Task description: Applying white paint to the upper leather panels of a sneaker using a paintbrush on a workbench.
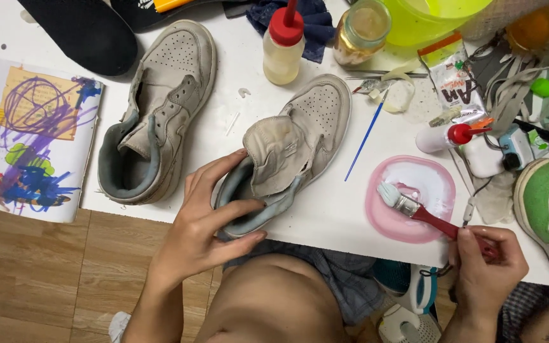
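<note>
left hand (208, 219) grip held grey sneaker (290, 143) at heel on counter (325, 209) | right hand (487, 260) grip held red-handled brush (414, 209), bristles in pink lid (408, 197)

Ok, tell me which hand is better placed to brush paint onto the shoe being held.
Right. The right hand already grips the red-handled brush, bristles in the pink lid's white paint; the left hand clasps the shoe's heel.
</note>
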